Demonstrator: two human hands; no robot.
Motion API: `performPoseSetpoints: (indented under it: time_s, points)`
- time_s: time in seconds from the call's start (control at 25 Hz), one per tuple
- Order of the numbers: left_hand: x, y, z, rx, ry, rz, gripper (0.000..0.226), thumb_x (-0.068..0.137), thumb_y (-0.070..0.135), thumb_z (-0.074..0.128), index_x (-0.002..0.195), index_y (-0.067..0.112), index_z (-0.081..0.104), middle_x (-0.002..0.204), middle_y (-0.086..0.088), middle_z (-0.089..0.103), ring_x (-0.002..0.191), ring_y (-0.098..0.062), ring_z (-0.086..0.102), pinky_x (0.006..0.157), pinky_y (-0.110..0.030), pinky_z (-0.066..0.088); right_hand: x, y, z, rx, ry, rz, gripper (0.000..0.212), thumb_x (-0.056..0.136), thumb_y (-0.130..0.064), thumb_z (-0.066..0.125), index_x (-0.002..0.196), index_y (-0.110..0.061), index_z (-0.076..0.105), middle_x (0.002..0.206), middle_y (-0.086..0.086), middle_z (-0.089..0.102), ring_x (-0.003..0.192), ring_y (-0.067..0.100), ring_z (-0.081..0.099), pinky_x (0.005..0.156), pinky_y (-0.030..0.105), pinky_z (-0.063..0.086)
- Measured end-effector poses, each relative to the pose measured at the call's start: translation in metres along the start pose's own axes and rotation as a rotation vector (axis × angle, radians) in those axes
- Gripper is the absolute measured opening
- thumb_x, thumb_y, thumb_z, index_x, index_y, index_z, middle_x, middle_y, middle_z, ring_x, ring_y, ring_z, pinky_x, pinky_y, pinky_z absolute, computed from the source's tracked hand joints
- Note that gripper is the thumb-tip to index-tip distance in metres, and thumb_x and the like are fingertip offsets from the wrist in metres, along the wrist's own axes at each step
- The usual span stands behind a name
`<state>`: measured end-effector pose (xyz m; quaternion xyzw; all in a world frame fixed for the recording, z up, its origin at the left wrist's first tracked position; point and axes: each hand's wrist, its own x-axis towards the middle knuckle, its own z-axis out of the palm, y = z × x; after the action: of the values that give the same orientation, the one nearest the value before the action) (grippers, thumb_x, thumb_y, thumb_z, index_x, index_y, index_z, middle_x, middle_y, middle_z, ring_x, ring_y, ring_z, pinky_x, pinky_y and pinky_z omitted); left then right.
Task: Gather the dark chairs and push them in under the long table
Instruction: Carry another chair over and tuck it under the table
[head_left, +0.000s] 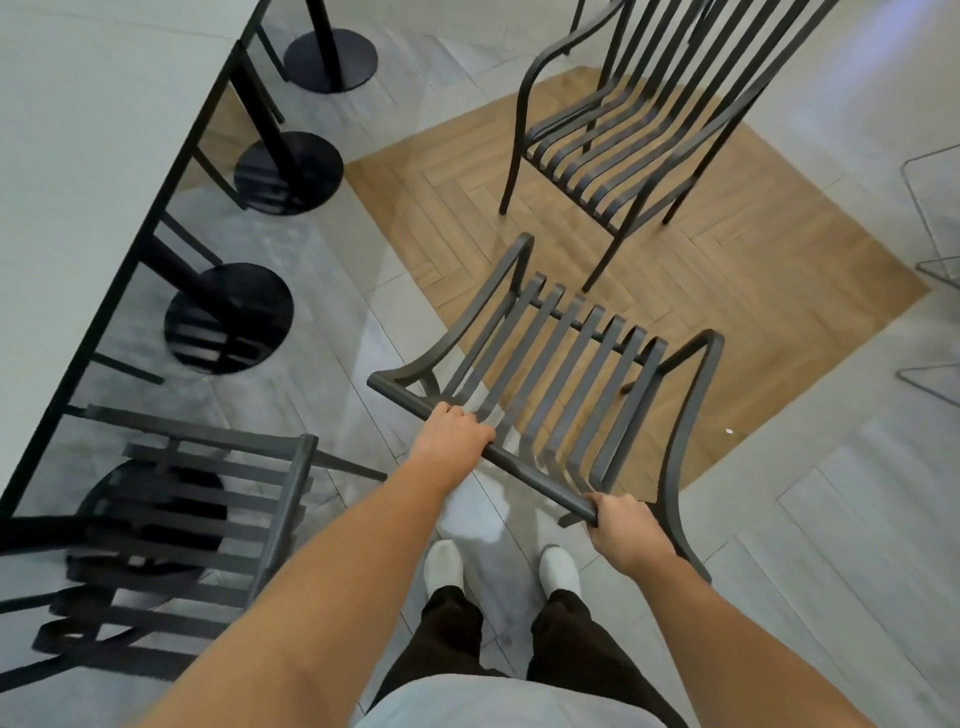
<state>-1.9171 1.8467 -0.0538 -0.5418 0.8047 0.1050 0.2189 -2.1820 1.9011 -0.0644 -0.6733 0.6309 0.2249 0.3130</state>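
While both hands' fingers (470, 422) are clenched on the chair's top rail (535, 478), it should be steered squarely under the table (78, 171).

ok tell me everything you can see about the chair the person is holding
The held chair is a dark grey armchair, metal by its look, with parallel slats forming seat and back, and curved armrests. Both hands grip its top rail: the left hand near the middle, the right hand at the end. It sits between the long table and the wood floor inlay, not yet pushed under.
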Motion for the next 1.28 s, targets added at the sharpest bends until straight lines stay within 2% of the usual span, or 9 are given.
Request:
performPoseSetpoints:
  time_s: [0.12, 0.28, 0.4, 0.64, 0.8, 0.96, 1.08, 1.28]
  points:
    - [0.007, 0.013, -0.006, -0.022, -0.006, -0.077, 0.026, 0.105, 0.022, 0.052, 0.13, 0.026, 0.057, 0.117, -0.005, 0.064, 0.114, -0.027, 0.056, 0.102, -0.04, 0.037, 0.021, 0.022, -0.016, -0.054, -0.03, -0.046, 0.028, 0.093, -0.024, 0.054, 0.116, -0.036, 0.067, 0.087, -0.007, 0.063, 0.077, 0.015, 0.061, 0.076, 0.041, 0.06]
    - [0.021, 0.027, -0.013, -0.052, -0.025, -0.178, 0.028, 0.105, 0.024, 0.052, 0.132, 0.027, 0.057, 0.122, -0.005, 0.065, 0.119, -0.028, 0.056, 0.104, -0.042, 0.037, 0.037, 0.037, -0.045, -0.098, -0.046, -0.154, 0.027, 0.093, -0.019, 0.053, 0.111, -0.033, 0.068, 0.095, -0.003, 0.064, 0.085, 0.019, 0.062, 0.083, 0.041, 0.058]
    - [0.032, 0.043, -0.019, -0.074, -0.044, -0.279, 0.029, 0.106, 0.022, 0.048, 0.132, 0.029, 0.059, 0.125, -0.004, 0.066, 0.12, -0.028, 0.056, 0.105, -0.041, 0.037, 0.048, 0.051, -0.068, -0.134, -0.059, -0.228, 0.023, 0.096, -0.019, 0.055, 0.115, -0.026, 0.066, 0.102, 0.0, 0.064, 0.09, 0.019, 0.062, 0.081, 0.037, 0.056]
    - [0.045, 0.073, -0.028, -0.168, -0.032, -0.432, 0.034, 0.107, 0.022, 0.048, 0.139, 0.032, 0.053, 0.126, -0.005, 0.065, 0.124, -0.029, 0.054, 0.109, -0.044, 0.037, 0.077, 0.078, -0.108, -0.265, -0.074, -0.372, 0.026, 0.098, -0.012, 0.054, 0.119, -0.023, 0.063, 0.094, -0.001, 0.06, 0.087, 0.021, 0.059, 0.072, 0.033, 0.047]
    - [0.059, 0.082, -0.032, -0.23, -0.067, -0.504, 0.026, 0.106, 0.022, 0.046, 0.128, 0.028, 0.058, 0.121, -0.004, 0.067, 0.118, -0.029, 0.056, 0.101, -0.042, 0.037, 0.107, 0.085, -0.141, -0.343, -0.104, -0.401, 0.029, 0.1, -0.017, 0.051, 0.124, -0.027, 0.064, 0.1, 0.0, 0.064, 0.091, 0.021, 0.062, 0.079, 0.038, 0.055]
    - [0.078, 0.075, -0.039, -0.318, -0.03, -0.514, 0.02, 0.105, 0.021, 0.045, 0.117, 0.026, 0.06, 0.109, -0.004, 0.069, 0.108, -0.029, 0.059, 0.093, -0.041, 0.041, 0.146, 0.081, -0.175, -0.453, -0.08, -0.419, 0.035, 0.099, -0.019, 0.055, 0.13, -0.033, 0.062, 0.104, -0.003, 0.069, 0.095, 0.02, 0.067, 0.086, 0.04, 0.059]
    - [0.092, 0.067, -0.049, -0.371, 0.002, -0.504, 0.019, 0.106, 0.019, 0.043, 0.118, 0.022, 0.059, 0.104, -0.005, 0.069, 0.104, -0.028, 0.058, 0.087, -0.038, 0.044, 0.174, 0.071, -0.204, -0.562, -0.047, -0.461, 0.036, 0.098, -0.02, 0.055, 0.131, -0.032, 0.062, 0.109, -0.001, 0.07, 0.099, 0.021, 0.068, 0.087, 0.041, 0.058]
    - [0.11, 0.052, -0.065, -0.452, -0.041, -0.592, 0.021, 0.106, 0.015, 0.043, 0.12, 0.02, 0.057, 0.101, -0.007, 0.068, 0.101, -0.029, 0.059, 0.077, -0.038, 0.046, 0.218, 0.049, -0.243, -0.672, -0.032, -0.548, 0.031, 0.099, -0.023, 0.056, 0.127, -0.032, 0.064, 0.102, -0.003, 0.07, 0.092, 0.019, 0.069, 0.083, 0.04, 0.06]
